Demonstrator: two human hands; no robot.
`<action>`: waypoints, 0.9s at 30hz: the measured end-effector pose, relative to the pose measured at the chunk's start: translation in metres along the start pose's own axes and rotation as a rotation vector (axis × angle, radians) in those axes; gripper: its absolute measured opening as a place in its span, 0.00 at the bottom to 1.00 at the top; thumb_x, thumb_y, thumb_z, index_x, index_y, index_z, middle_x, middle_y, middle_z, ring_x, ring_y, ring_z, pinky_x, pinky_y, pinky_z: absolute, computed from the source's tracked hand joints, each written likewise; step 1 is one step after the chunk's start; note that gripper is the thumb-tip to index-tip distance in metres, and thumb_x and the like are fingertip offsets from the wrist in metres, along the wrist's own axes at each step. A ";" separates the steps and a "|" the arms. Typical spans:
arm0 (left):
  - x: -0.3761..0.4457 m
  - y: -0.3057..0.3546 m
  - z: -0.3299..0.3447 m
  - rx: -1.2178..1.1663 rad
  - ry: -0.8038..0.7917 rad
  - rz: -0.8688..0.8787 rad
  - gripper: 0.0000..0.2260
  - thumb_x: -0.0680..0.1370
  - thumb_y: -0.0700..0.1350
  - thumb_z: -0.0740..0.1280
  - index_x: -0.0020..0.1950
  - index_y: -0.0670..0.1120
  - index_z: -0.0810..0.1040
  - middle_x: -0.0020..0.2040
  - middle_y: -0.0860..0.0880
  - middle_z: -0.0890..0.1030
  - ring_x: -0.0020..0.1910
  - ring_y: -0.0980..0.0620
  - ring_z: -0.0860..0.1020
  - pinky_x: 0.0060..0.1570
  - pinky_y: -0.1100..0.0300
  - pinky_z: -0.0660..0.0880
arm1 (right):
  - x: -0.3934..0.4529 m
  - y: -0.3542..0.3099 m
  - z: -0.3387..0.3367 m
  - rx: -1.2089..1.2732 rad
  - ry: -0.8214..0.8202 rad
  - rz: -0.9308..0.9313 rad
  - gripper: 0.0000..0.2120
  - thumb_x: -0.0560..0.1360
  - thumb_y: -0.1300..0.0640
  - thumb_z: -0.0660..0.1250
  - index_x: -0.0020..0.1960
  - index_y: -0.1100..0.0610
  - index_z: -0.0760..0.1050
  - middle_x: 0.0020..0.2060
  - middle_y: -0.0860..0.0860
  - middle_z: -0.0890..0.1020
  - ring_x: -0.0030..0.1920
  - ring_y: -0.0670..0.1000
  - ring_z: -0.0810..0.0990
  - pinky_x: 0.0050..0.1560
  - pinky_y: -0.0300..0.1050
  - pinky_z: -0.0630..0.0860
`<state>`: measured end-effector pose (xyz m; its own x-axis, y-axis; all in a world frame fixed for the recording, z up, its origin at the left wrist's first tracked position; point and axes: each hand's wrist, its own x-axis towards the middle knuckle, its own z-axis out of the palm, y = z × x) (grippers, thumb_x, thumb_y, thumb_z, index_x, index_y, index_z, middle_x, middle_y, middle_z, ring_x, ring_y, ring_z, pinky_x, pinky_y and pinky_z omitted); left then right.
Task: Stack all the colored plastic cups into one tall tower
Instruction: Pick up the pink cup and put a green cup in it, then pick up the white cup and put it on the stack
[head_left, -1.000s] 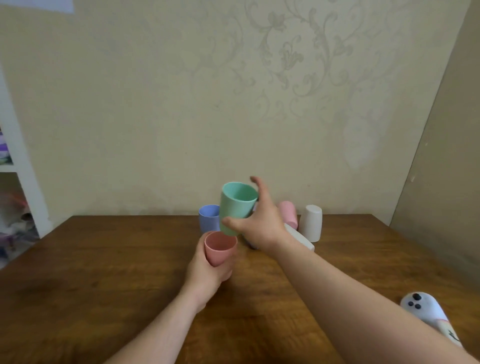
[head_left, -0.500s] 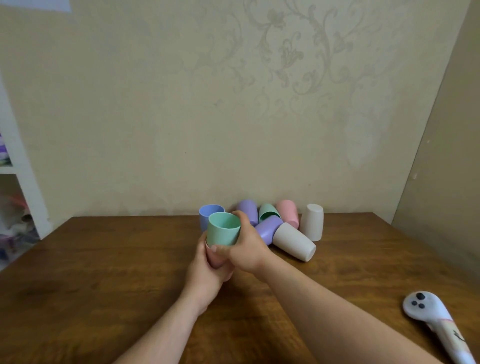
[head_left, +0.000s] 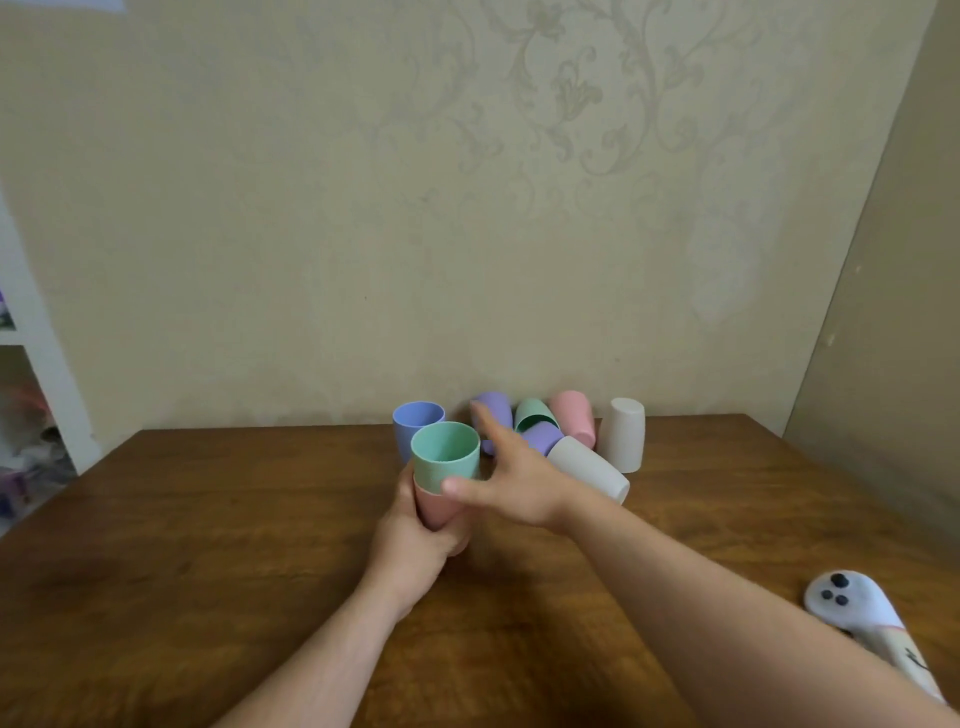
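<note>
Green cup (head_left: 445, 451) is seated upright inside the pink cup (head_left: 435, 508), mouth up; the two-cup stack is held above the tabletop (head_left: 208, 519) near its middle. Pink cup is wrapped by the left hand (head_left: 415, 540), fingers closed around its lower wall; only the upper pink band is seen below the green rim. Right hand (head_left: 511, 480) is just beside the stack on its right, fingers spread wide and gripping nothing; thumb tip is at the green/pink seam, whether touching cannot be told. Index finger is pointed toward the loose cups behind.

Blue cup (head_left: 415, 428) is upright directly behind the stack. Further right by the wall: a lilac cup (head_left: 493, 415), a second green cup (head_left: 532, 415) on its side, another lilac cup (head_left: 543, 436), a pink cup at the back (head_left: 574, 418), a white cup lying on its side (head_left: 589, 467), a white cup standing inverted (head_left: 623, 434). White controller (head_left: 852, 608) is lying at the tabletop's near right edge, well apart.
</note>
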<state>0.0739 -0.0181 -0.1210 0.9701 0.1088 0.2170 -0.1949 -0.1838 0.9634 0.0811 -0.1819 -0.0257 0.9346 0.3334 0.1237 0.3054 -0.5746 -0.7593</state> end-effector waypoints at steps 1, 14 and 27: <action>0.000 0.001 0.000 0.024 0.006 0.009 0.35 0.73 0.45 0.83 0.71 0.65 0.68 0.59 0.64 0.82 0.53 0.65 0.84 0.41 0.71 0.79 | 0.000 0.004 -0.013 0.000 0.054 0.018 0.40 0.81 0.42 0.74 0.86 0.49 0.61 0.75 0.47 0.74 0.68 0.44 0.72 0.66 0.36 0.67; 0.005 -0.007 0.000 0.082 0.030 0.013 0.36 0.71 0.48 0.85 0.71 0.65 0.68 0.60 0.68 0.80 0.58 0.67 0.79 0.51 0.66 0.76 | 0.007 0.125 -0.048 -0.626 0.169 0.484 0.38 0.85 0.40 0.60 0.87 0.43 0.43 0.72 0.60 0.72 0.73 0.64 0.68 0.67 0.64 0.69; 0.006 -0.008 0.003 0.069 0.024 0.001 0.39 0.71 0.45 0.84 0.74 0.63 0.66 0.62 0.61 0.80 0.58 0.56 0.82 0.40 0.70 0.80 | -0.030 0.111 -0.031 0.087 0.415 0.313 0.43 0.70 0.55 0.80 0.77 0.38 0.61 0.57 0.45 0.82 0.50 0.45 0.83 0.44 0.37 0.79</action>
<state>0.0815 -0.0192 -0.1276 0.9660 0.1315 0.2228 -0.1850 -0.2506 0.9502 0.0922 -0.2785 -0.0937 0.9776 -0.1780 0.1120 0.0008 -0.5295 -0.8483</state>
